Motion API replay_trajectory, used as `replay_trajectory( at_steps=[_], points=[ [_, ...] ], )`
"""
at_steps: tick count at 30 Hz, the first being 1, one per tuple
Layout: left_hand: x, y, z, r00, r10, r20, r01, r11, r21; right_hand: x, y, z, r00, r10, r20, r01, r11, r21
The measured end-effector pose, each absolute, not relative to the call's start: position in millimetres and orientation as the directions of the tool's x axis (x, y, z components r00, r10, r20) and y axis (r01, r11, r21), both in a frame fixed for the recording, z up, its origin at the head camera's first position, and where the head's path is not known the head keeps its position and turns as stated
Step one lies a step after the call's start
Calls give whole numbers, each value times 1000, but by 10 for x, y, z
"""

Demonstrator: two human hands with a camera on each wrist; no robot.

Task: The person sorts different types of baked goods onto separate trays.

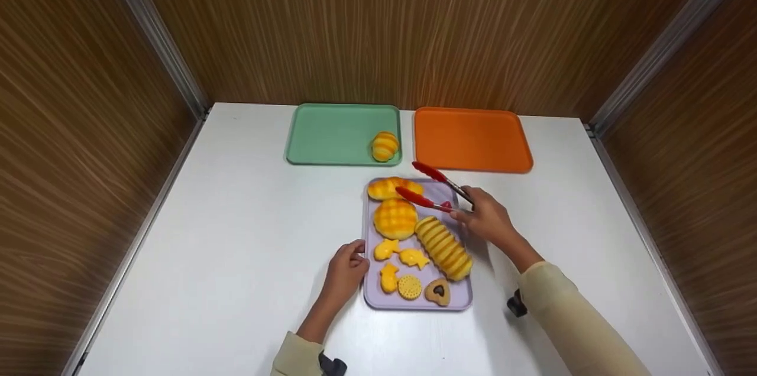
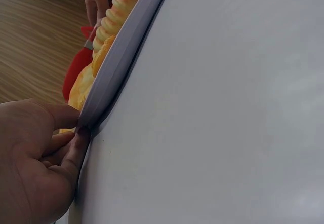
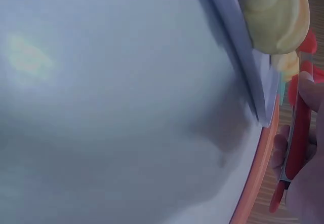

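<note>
My right hand (image 1: 488,216) holds a pair of red-tipped tongs (image 1: 430,172). Their tips are spread apart over the far end of a light purple tray (image 1: 414,304), with nothing between them. One tip is above a long toy bread (image 1: 385,188) at the far left corner. Next to that lie a round checkered bun (image 1: 395,219) and a ridged loaf (image 1: 445,249). At the tray's left rim, my left hand (image 1: 345,272) pinches the edge, seen closely in the left wrist view. Fish-shaped pieces (image 1: 413,258), a round biscuit (image 1: 409,287) and a heart cookie (image 1: 438,291) fill the near end.
Behind the purple tray stand a green tray (image 1: 337,133) and, to its right, an orange tray (image 1: 473,139). A striped roll (image 1: 385,146) lies in the green tray's near right corner. Wood-grain panels (image 1: 378,27) enclose the white table (image 1: 248,234) at the back and sides.
</note>
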State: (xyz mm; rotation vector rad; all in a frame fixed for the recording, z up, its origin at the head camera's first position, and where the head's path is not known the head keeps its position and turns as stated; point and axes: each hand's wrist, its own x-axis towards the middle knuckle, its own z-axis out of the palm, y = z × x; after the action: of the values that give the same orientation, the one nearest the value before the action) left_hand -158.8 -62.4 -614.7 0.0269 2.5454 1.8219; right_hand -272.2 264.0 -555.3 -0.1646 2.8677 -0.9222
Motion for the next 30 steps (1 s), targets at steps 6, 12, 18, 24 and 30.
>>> replay_trajectory(
  at_steps=[6,12,18,24,30],
  points=[
    [-1591,-624,-6144,-1000,10,-9,-5,326,945,-2681,2735,-5550,-979,-150,-138,-40,807,-589],
    [-1599,-611,-6154,-1000,16,-23,-17,319,948,-2677,2818,-5552,-976,-149,-160,-29,813,-582],
    [-1598,-609,-6138,-999,13,-35,-30,317,948,-2688,2867,-5556,-973,-159,-167,-35,817,-575],
    [-1596,-612,-6144,-1000,18,-13,-7,321,947,-2680,2919,-5577,-975,-200,-98,-119,840,-530],
    [-1593,-611,-6142,-1000,19,-12,-5,321,947,-2679,2939,-5613,-973,-217,-78,-149,851,-504]
  ],
)
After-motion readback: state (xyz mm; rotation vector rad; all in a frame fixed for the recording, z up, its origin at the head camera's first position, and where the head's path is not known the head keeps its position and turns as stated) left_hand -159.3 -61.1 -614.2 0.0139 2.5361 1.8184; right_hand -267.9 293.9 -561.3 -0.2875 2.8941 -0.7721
